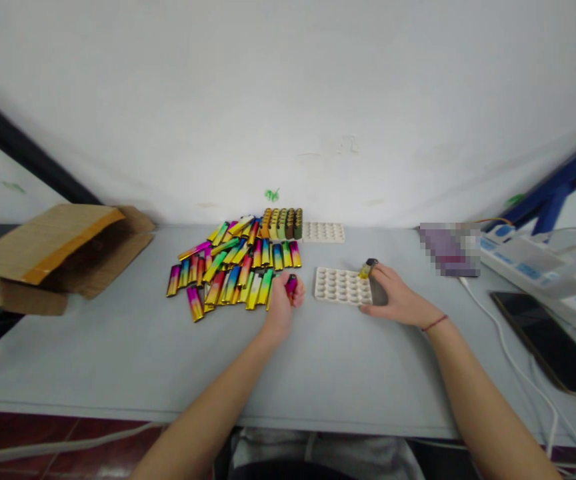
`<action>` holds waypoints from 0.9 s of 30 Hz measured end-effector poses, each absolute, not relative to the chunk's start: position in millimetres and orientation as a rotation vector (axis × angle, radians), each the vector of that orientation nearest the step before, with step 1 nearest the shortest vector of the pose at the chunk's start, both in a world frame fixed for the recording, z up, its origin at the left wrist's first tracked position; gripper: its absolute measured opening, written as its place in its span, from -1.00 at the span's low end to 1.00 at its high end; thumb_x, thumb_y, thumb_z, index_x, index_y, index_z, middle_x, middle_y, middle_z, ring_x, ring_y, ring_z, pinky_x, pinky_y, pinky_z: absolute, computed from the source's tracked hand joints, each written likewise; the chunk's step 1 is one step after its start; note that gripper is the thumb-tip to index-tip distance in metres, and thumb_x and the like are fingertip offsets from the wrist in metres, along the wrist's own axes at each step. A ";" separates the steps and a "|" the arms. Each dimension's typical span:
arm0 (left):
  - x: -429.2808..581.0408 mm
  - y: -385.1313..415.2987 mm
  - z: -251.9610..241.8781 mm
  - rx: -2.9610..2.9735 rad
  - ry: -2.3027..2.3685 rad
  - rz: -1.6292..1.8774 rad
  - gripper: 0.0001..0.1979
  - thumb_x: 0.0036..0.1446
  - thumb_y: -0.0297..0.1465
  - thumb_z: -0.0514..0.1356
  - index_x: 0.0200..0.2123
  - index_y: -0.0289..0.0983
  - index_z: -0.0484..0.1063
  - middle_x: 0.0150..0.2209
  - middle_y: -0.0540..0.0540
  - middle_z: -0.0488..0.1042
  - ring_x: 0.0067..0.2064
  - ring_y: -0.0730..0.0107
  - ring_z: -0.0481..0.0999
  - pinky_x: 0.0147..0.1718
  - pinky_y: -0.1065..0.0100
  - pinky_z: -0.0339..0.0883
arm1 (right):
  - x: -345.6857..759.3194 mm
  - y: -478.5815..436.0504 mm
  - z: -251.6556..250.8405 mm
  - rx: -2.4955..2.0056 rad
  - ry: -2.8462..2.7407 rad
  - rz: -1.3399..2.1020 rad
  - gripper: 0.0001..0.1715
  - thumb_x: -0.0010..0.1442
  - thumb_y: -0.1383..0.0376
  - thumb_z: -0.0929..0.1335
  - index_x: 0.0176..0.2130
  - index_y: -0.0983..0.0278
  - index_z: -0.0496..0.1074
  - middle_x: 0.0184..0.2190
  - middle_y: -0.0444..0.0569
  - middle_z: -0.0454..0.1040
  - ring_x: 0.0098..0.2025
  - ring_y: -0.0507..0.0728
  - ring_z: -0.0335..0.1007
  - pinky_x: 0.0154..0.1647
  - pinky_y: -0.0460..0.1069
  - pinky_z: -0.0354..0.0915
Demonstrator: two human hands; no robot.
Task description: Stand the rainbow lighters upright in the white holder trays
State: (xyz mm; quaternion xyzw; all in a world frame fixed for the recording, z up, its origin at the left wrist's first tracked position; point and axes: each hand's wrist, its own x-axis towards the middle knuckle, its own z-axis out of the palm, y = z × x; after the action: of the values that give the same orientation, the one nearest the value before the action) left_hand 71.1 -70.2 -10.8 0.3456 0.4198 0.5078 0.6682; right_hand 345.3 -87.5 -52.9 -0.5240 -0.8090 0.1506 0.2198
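Observation:
Many shiny rainbow-coloured lighters (231, 263) lie in a loose pile left of centre. My left hand (284, 303) is closed around a purple lighter (291, 285) at the pile's right edge. To its right, a white tray with rows of round holes (341, 287) rests on the table. My right hand (393, 293) pinches a yellow-gold lighter with a dark top (368, 268) at the tray's right back corner; the lighter's lower end is hard to make out. Behind the pile, several lighters stand upright in rows (282, 224), beside a second white tray (324, 232).
An open cardboard box (63, 250) lies at the left of the grey table (178, 373). On the right are a dark phone (553, 340), a purple object partly pixelated (448, 250), white power strips (533, 263) and loose white cables. A white wall stands behind.

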 end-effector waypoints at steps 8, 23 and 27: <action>70.9 -70.3 -7.3 0.749 1.023 1.197 -0.58 0.12 -0.17 -0.03 -0.70 -0.23 0.10 -0.72 0.11 0.00 -0.69 0.61 -0.07 -0.69 0.48 -0.18 | 345.1 -88.0 -52.6 -1.453 -2.237 0.410 -0.17 0.08 -0.02 0.44 0.22 0.24 0.26 0.22 0.21 0.26 0.33 0.44 0.12 0.36 0.35 0.08; 71.2 -72.0 -10.7 0.743 0.986 1.213 -0.49 0.09 0.03 -0.01 -0.68 -0.22 0.10 -0.72 0.14 -0.04 -0.69 0.61 -0.09 -0.69 0.49 -0.20 | 345.6 -86.8 -52.7 -1.463 -2.252 0.412 -0.18 0.07 -0.03 0.43 0.20 0.27 0.28 0.21 0.24 0.28 0.31 0.44 0.14 0.35 0.35 0.09; 71.6 -73.6 -9.8 0.770 0.979 1.230 -0.46 0.09 0.07 0.00 -0.69 -0.22 0.10 -0.72 0.13 -0.02 -0.68 0.61 -0.07 -0.69 0.48 -0.19 | 345.0 -87.0 -51.9 -1.453 -2.245 0.404 -0.18 0.06 -0.03 0.44 0.20 0.25 0.28 0.21 0.22 0.28 0.31 0.45 0.15 0.34 0.35 0.10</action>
State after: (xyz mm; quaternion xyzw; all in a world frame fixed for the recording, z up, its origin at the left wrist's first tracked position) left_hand 71.6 -73.6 -9.8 0.3379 0.4293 0.5395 0.6407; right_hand 345.0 -87.0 -51.9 -0.5243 -0.8104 0.1458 0.2169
